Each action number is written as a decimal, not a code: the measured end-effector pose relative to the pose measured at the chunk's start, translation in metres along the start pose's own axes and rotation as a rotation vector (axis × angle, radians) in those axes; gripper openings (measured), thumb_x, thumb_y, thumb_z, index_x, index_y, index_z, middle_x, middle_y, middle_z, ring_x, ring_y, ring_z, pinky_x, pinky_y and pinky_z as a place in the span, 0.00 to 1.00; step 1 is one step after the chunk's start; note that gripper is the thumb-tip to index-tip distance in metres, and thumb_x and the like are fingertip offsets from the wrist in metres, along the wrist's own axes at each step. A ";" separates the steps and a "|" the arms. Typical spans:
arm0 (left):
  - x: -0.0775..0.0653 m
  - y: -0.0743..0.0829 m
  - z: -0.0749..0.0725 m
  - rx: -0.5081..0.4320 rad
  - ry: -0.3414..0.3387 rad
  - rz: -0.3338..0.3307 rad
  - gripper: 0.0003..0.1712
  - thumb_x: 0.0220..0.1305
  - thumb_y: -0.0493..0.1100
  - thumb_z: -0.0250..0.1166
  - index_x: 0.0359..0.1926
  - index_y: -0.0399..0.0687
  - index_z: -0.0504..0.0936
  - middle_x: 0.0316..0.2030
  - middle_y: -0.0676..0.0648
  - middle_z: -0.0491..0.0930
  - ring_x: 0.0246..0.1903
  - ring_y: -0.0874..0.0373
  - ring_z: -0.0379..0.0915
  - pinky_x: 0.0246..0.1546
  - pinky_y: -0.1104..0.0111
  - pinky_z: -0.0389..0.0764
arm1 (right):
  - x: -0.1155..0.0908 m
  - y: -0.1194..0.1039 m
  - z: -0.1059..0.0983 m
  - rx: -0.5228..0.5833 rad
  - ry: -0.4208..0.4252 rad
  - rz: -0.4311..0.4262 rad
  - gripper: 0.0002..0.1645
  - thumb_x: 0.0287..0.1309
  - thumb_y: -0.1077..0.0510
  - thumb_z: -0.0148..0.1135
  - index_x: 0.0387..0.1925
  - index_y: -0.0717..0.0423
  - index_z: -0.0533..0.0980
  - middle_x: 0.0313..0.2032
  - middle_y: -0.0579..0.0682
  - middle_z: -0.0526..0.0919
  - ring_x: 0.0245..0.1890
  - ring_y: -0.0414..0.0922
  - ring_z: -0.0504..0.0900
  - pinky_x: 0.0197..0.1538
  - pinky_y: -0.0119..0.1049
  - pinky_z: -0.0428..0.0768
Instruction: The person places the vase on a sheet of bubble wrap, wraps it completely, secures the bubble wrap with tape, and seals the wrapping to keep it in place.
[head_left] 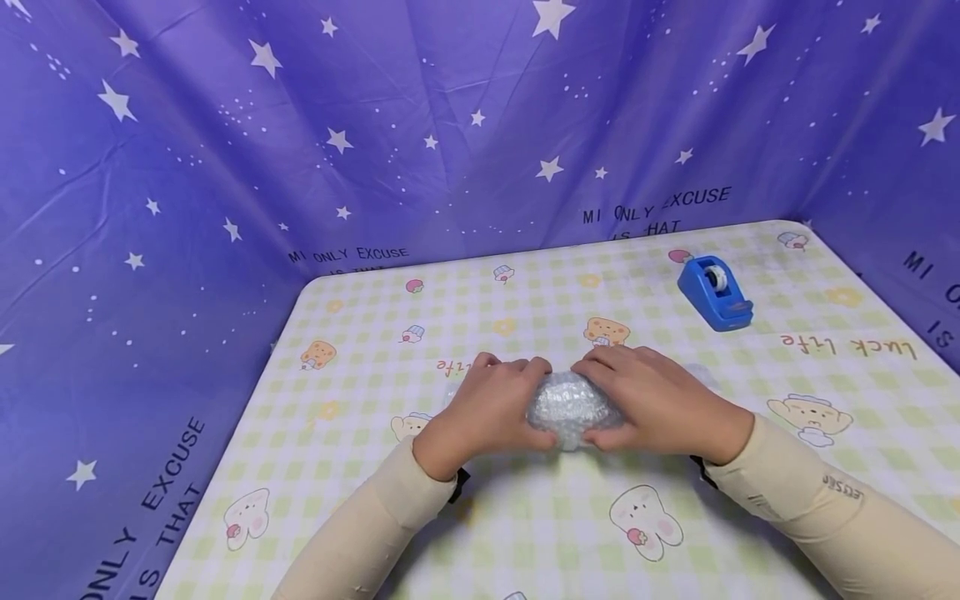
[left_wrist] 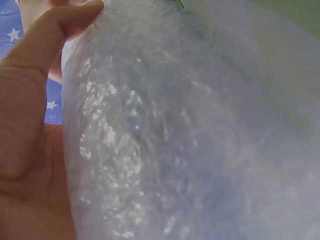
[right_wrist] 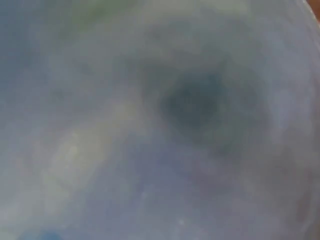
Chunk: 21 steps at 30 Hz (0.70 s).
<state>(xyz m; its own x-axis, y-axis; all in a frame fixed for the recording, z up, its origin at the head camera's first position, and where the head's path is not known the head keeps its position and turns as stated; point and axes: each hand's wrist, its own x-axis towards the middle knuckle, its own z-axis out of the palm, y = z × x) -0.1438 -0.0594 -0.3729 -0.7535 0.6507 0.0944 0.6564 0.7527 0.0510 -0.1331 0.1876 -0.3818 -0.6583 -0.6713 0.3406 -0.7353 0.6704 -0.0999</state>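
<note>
A rolled bundle of clear bubble wrap (head_left: 572, 407) lies across the table between both hands. My left hand (head_left: 495, 407) grips its left part, thumb on the near side and fingers curled over the far side. From the other end my right hand (head_left: 656, 404) grips it the same way, thumbs pointing toward each other. Close up in the left wrist view, the bubble wrap (left_wrist: 145, 125) is shiny and layered, with the thumb (left_wrist: 55, 35) pressed along its edge. In the right wrist view the wrap (right_wrist: 150, 125) fills the frame, blurred, with a darker patch inside.
A blue tape dispenser (head_left: 716, 293) with a tape roll stands at the back right of the table. The table (head_left: 360, 500) has a green checked cover with cartoon prints. Purple curtains (head_left: 420, 133) with white stars hang behind and at both sides.
</note>
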 end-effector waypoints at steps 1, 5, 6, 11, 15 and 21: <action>0.000 0.000 0.000 0.005 0.005 0.000 0.44 0.45 0.70 0.75 0.60 0.54 0.76 0.46 0.55 0.85 0.42 0.63 0.81 0.50 0.57 0.73 | 0.000 0.000 0.000 -0.001 -0.002 0.002 0.46 0.43 0.32 0.77 0.58 0.56 0.79 0.51 0.48 0.82 0.47 0.45 0.81 0.48 0.49 0.81; 0.000 0.000 0.000 0.026 0.026 0.001 0.43 0.44 0.70 0.75 0.58 0.55 0.79 0.48 0.56 0.84 0.43 0.62 0.81 0.47 0.58 0.73 | 0.000 0.000 0.000 -0.003 -0.014 0.013 0.47 0.45 0.32 0.76 0.59 0.57 0.79 0.52 0.50 0.83 0.49 0.47 0.83 0.50 0.51 0.81; 0.000 0.000 0.000 0.032 0.031 0.002 0.43 0.44 0.70 0.75 0.58 0.54 0.80 0.48 0.56 0.84 0.42 0.62 0.81 0.46 0.59 0.73 | 0.000 0.000 0.000 -0.003 -0.017 0.015 0.47 0.45 0.32 0.76 0.60 0.57 0.79 0.53 0.51 0.83 0.50 0.48 0.83 0.51 0.52 0.80; 0.000 0.002 0.000 0.058 0.043 0.008 0.43 0.43 0.70 0.75 0.57 0.53 0.80 0.46 0.56 0.84 0.41 0.62 0.81 0.46 0.59 0.73 | 0.000 0.001 0.001 -0.009 -0.006 0.001 0.47 0.45 0.31 0.76 0.59 0.58 0.79 0.51 0.51 0.84 0.48 0.48 0.84 0.51 0.51 0.81; 0.001 0.004 0.004 0.103 0.075 0.028 0.41 0.42 0.71 0.75 0.53 0.51 0.81 0.42 0.55 0.84 0.39 0.61 0.81 0.45 0.58 0.73 | 0.000 0.001 0.002 -0.008 0.009 -0.015 0.47 0.44 0.32 0.76 0.59 0.59 0.79 0.50 0.51 0.84 0.46 0.48 0.84 0.50 0.51 0.81; 0.000 0.008 0.006 0.170 0.125 0.037 0.38 0.41 0.71 0.76 0.45 0.51 0.79 0.36 0.55 0.82 0.36 0.61 0.81 0.45 0.58 0.72 | -0.001 0.000 0.002 -0.008 0.013 -0.017 0.46 0.46 0.33 0.76 0.59 0.59 0.78 0.49 0.50 0.84 0.45 0.47 0.83 0.49 0.51 0.81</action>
<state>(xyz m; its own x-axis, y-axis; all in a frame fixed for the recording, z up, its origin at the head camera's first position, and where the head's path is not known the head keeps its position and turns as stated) -0.1392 -0.0526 -0.3787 -0.7113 0.6689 0.2161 0.6599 0.7413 -0.1225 -0.1333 0.1874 -0.3843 -0.6434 -0.6786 0.3543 -0.7450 0.6614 -0.0863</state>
